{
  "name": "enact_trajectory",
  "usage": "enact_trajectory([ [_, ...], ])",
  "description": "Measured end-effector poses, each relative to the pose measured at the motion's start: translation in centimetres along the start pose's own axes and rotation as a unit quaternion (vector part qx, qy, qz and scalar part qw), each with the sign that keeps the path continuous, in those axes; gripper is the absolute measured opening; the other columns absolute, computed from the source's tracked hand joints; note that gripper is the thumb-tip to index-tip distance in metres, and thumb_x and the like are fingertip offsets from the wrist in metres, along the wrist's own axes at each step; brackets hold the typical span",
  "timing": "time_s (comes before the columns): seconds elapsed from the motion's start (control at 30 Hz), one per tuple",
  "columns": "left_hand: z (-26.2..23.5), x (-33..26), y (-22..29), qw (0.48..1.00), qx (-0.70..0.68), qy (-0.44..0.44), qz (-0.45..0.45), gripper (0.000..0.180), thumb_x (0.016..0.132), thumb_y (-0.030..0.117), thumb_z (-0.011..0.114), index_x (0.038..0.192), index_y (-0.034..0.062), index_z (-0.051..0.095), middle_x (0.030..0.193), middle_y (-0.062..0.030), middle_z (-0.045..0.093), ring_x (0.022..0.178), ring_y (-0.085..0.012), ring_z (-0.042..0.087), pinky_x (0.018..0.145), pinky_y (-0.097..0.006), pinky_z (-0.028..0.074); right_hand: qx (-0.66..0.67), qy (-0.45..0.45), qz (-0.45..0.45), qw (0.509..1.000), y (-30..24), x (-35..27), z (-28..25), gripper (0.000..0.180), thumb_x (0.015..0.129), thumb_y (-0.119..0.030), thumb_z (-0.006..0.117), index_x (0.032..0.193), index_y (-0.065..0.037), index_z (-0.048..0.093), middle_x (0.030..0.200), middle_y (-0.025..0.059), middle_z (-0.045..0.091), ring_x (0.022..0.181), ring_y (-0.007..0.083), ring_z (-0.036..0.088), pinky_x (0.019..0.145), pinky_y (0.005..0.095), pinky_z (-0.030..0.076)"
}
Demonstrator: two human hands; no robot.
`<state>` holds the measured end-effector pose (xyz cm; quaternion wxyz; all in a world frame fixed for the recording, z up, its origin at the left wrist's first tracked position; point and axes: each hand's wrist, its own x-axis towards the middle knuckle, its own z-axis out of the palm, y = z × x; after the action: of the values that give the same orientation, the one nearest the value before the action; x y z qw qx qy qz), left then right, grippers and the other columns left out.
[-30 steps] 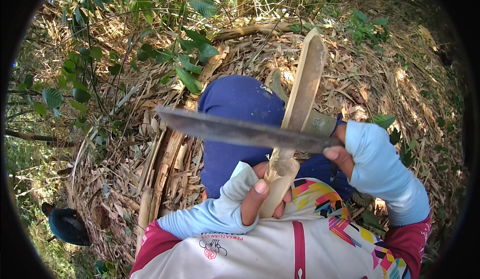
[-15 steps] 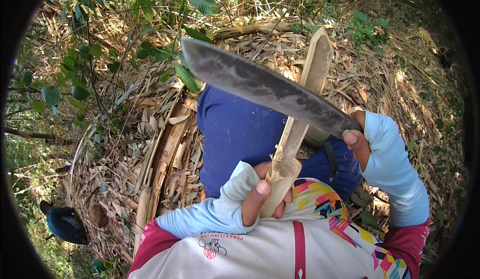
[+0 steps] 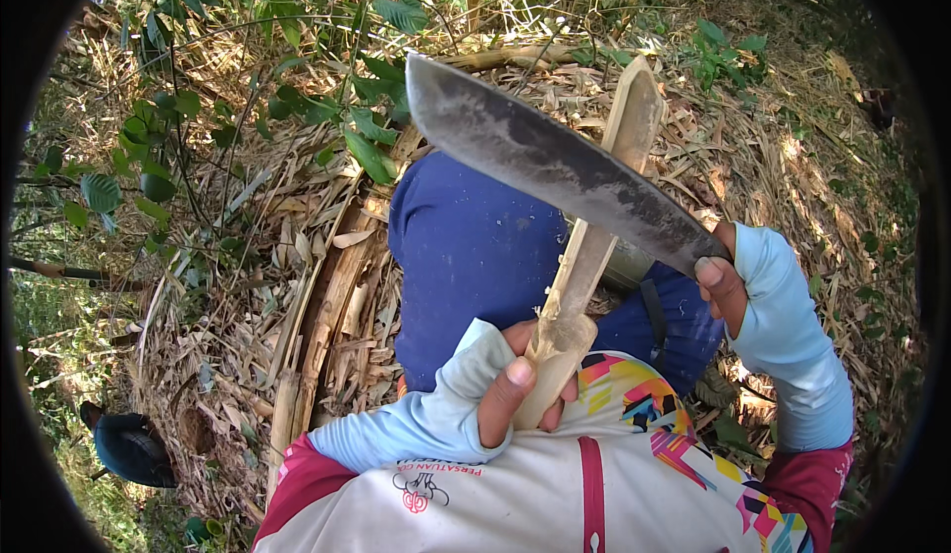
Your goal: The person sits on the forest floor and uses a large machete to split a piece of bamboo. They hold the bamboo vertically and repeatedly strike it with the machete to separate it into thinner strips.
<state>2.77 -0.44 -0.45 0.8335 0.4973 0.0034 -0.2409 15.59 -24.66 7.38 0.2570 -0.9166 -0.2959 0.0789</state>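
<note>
My left hand [image 3: 513, 391] is closed round the thick handle end of a carved wooden piece [image 3: 560, 347]. The pale piece slants away to the upper right, flat and pointed at its far end, with small curled shavings along its left edge. In my right hand [image 3: 720, 280] is a machete [image 3: 555, 166], its handle hidden by the fingers and thumb. The broad dark blade points to the upper left and passes over the wooden piece, covering part of its middle. Whether blade and wood touch there, I cannot tell.
My legs in blue trousers [image 3: 475, 246] lie beneath the wood. Split wood strips [image 3: 332, 305] and dry leaves cover the ground on the left. Leafy plants [image 3: 149, 147] grow at the far left, and a dark teal rounded object [image 3: 134, 449] lies at the lower left.
The machete has shifted to the right and slightly down, its tip moving most, and my right hand has moved with it. My left hand and the wooden piece stay nearly still.
</note>
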Motion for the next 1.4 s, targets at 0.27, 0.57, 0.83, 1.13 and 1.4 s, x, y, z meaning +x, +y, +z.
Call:
enact_trajectory([
  [0.27, -0.1, -0.2, -0.2, 1.0, -0.007, 0.001, -0.001, 0.07, 0.097, 0.062, 0.038, 0.125, -0.0024, 0.046, 0.091, -0.0064, 0.059, 0.07, -0.0117, 0.059, 0.066, -0.026, 0.049, -0.017, -0.042, 0.006, 0.999, 0.1, -0.1, -0.3, 0.028, 0.093, -0.025, 0.064, 0.078, -0.003, 0.054, 0.063, 0.016, 0.047, 0.058, 0.0354, 0.052, 0.054, 0.0414, 0.04],
  [0.57, -0.5, -0.1, -0.1, 1.0, -0.027, -0.01, -0.007, 0.069, 0.096, 0.06, 0.044, 0.132, 0.0009, 0.041, 0.093, -0.0123, 0.064, 0.073, -0.0172, 0.062, 0.068, -0.03, 0.051, -0.038, -0.08, -0.05, 0.995, 0.7, -1.1, -0.1, 0.03, 0.092, -0.023, 0.065, 0.075, -0.002, 0.051, 0.062, 0.0144, 0.041, 0.055, 0.0322, 0.047, 0.052, 0.04, 0.037],
  [0.83, -0.2, -0.3, -0.4, 0.999, -0.032, 0.0, -0.003, 0.067, 0.098, 0.059, 0.039, 0.125, -0.0022, 0.045, 0.091, -0.0071, 0.061, 0.071, -0.0123, 0.06, 0.067, -0.027, 0.049, -0.057, -0.094, -0.047, 0.993, 0.6, -1.6, -0.2, 0.035, 0.094, -0.027, 0.063, 0.073, -0.002, 0.05, 0.061, 0.0151, 0.041, 0.056, 0.034, 0.045, 0.052, 0.0411, 0.035],
  [1.13, -0.4, -0.5, -0.7, 0.999, -0.044, 0.006, -0.005, 0.068, 0.098, 0.059, 0.038, 0.126, -0.002, 0.044, 0.092, -0.0079, 0.062, 0.07, -0.0128, 0.06, 0.066, -0.027, 0.05, -0.024, -0.079, 0.001, 0.997, 1.5, -1.8, -0.5, 0.034, 0.093, -0.028, 0.064, 0.075, -0.002, 0.051, 0.062, 0.0148, 0.041, 0.056, 0.0345, 0.043, 0.053, 0.0412, 0.035],
  [1.4, -0.5, -0.2, -0.9, 0.999, -0.037, -0.003, 0.001, 0.069, 0.098, 0.061, 0.037, 0.126, -0.0014, 0.045, 0.091, -0.0078, 0.061, 0.069, -0.0128, 0.06, 0.065, -0.028, 0.049, -0.063, -0.038, -0.033, 0.997, 1.3, -1.6, -1.3, 0.034, 0.09, -0.027, 0.068, 0.073, -0.004, 0.05, 0.06, 0.0151, 0.039, 0.054, 0.035, 0.043, 0.052, 0.0413, 0.035],
])
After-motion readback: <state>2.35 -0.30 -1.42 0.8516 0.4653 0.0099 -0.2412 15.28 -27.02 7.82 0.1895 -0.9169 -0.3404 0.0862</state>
